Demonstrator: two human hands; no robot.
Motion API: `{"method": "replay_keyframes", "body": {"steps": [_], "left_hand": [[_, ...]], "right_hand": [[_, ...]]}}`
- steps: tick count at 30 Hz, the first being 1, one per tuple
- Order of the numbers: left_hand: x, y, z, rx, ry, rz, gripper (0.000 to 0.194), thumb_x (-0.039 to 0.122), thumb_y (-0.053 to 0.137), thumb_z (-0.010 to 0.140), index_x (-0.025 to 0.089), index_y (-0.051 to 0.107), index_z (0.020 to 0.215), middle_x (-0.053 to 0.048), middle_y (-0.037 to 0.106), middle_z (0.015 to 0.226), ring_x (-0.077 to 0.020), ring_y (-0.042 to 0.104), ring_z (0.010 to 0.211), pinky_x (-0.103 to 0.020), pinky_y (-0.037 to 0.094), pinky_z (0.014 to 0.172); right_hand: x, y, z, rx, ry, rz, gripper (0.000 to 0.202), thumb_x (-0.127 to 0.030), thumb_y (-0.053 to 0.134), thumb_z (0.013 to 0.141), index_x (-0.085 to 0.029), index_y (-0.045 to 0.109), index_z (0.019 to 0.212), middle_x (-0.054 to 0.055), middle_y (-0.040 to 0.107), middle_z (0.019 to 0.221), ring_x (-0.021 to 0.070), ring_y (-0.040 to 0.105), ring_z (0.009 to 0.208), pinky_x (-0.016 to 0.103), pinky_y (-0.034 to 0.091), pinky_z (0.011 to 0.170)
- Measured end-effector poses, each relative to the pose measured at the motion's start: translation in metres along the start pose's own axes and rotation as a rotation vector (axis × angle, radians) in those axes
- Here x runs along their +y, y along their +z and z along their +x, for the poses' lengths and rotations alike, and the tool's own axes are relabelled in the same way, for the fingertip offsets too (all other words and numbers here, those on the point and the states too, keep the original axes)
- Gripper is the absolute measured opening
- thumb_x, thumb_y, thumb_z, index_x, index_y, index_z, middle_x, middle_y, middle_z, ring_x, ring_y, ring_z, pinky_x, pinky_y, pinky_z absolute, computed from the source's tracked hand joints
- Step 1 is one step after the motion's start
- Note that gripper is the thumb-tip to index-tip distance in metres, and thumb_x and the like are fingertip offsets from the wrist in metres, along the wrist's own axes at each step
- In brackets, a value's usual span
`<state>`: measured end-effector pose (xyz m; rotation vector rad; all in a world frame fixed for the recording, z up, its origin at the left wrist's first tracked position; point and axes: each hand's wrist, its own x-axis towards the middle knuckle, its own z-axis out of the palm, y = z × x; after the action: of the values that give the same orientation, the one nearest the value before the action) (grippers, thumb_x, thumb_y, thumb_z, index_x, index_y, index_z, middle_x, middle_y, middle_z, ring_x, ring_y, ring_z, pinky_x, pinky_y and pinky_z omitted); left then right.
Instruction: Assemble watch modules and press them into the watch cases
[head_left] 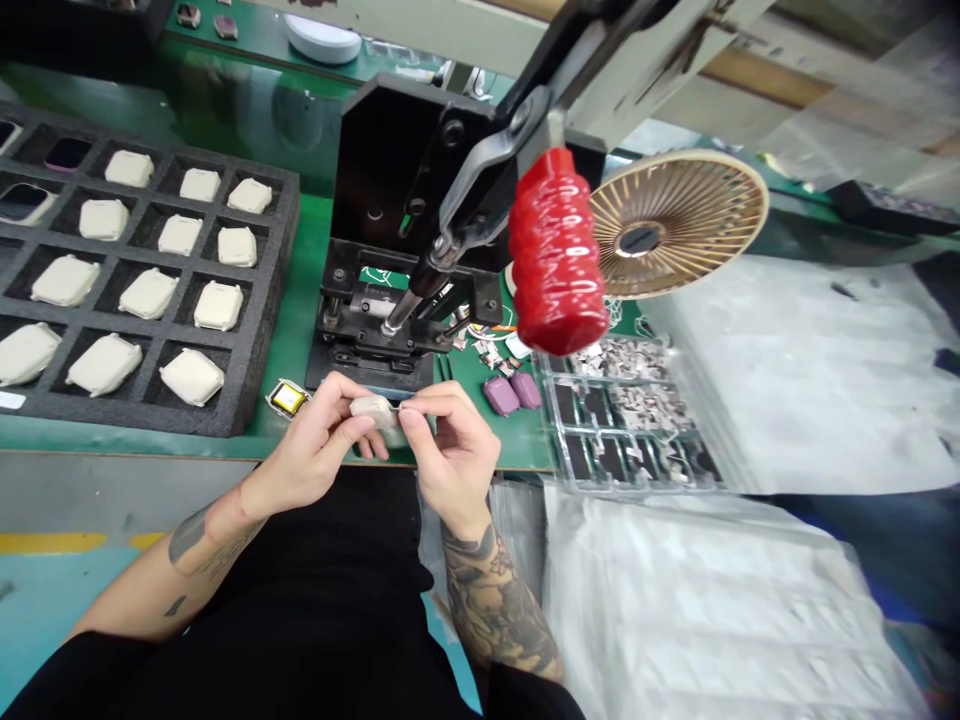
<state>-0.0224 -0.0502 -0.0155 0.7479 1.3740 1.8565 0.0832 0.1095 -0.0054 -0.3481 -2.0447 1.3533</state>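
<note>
My left hand (pixel 319 445) is closed on a cream watch case (pixel 373 409), gripping it between thumb and fingers over the table's front edge. My right hand (pixel 452 447) pinches at the case's right end; whatever lies between those fingertips is too small to make out. Just left of my left hand, a watch body (pixel 287 398) with a yellow-framed white face lies on the green table. Two purple cases (pixel 511 394) rest side by side to the right of my right hand. Behind both hands stands a black hand press (pixel 390 320) with a red-gripped lever (pixel 559 255).
On the left, a dark foam tray (pixel 259 385) holds several cream cases and a few dark-screened watches. A clear compartment tray (pixel 559 440) of small metal parts sits right, near a round fan (pixel 675 225). Translucent plastic sheets (pixel 840 380) cover the far right.
</note>
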Motion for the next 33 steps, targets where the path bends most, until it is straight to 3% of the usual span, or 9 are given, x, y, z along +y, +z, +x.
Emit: {"method": "replay_keyframes", "body": {"steps": [7, 14, 17, 23, 28, 33], "left_hand": [[-0.003, -0.001, -0.001, -0.019, 0.021, -0.005, 0.019, 0.038, 0.059, 0.117, 0.021, 0.056, 0.123, -0.004, 0.077, 0.094, -0.0182, 0.078, 0.082, -0.029, 0.063, 0.074], [-0.002, -0.004, 0.000, -0.079, 0.098, -0.024, 0.019, 0.036, 0.058, 0.117, 0.020, 0.062, 0.127, -0.003, 0.072, 0.098, -0.0143, 0.075, 0.080, -0.025, 0.062, 0.071], [-0.002, -0.004, 0.000, -0.065, 0.092, -0.026, 0.018, 0.034, 0.058, 0.117, 0.022, 0.063, 0.130, -0.003, 0.072, 0.100, -0.0137, 0.076, 0.080, -0.024, 0.061, 0.072], [-0.002, -0.002, -0.002, -0.027, 0.055, -0.019, 0.018, 0.034, 0.058, 0.117, 0.022, 0.062, 0.130, -0.004, 0.074, 0.101, -0.0155, 0.074, 0.081, -0.027, 0.061, 0.074], [-0.005, -0.005, -0.005, -0.015, 0.040, 0.031, 0.023, 0.032, 0.058, 0.117, 0.024, 0.059, 0.138, -0.006, 0.075, 0.106, -0.0170, 0.074, 0.084, -0.030, 0.060, 0.078], [-0.005, -0.005, -0.008, 0.024, -0.057, 0.127, 0.038, 0.034, 0.077, 0.106, 0.027, 0.060, 0.140, -0.002, 0.068, 0.103, -0.0151, 0.068, 0.079, -0.027, 0.058, 0.073]], "right_hand": [[-0.003, -0.009, 0.003, -0.080, 0.006, 0.056, 0.009, -0.030, 0.076, 0.104, -0.027, 0.080, 0.096, 0.004, 0.071, 0.090, 0.0213, 0.066, 0.085, 0.040, 0.056, 0.076], [-0.002, -0.020, 0.015, -0.321, 0.277, 0.397, 0.013, -0.034, 0.087, 0.097, -0.024, 0.079, 0.094, 0.003, 0.067, 0.092, 0.0177, 0.066, 0.082, 0.033, 0.058, 0.071], [-0.004, -0.017, 0.016, -0.319, 0.260, 0.422, 0.010, -0.031, 0.085, 0.099, -0.024, 0.079, 0.095, 0.003, 0.066, 0.092, 0.0167, 0.065, 0.083, 0.032, 0.056, 0.072], [-0.014, -0.018, 0.010, -0.129, 0.049, 0.136, 0.006, -0.025, 0.078, 0.103, -0.025, 0.077, 0.097, 0.003, 0.067, 0.092, 0.0194, 0.064, 0.088, 0.036, 0.052, 0.078], [-0.007, -0.056, 0.024, 0.064, -0.130, -0.277, 0.010, -0.024, 0.073, 0.104, -0.026, 0.074, 0.095, 0.002, 0.069, 0.091, 0.0197, 0.064, 0.086, 0.037, 0.051, 0.080], [0.024, -0.082, 0.033, 0.035, -0.152, -0.708, 0.012, -0.028, 0.067, 0.108, -0.025, 0.075, 0.099, 0.006, 0.075, 0.100, 0.0234, 0.071, 0.097, 0.042, 0.055, 0.088]]}}
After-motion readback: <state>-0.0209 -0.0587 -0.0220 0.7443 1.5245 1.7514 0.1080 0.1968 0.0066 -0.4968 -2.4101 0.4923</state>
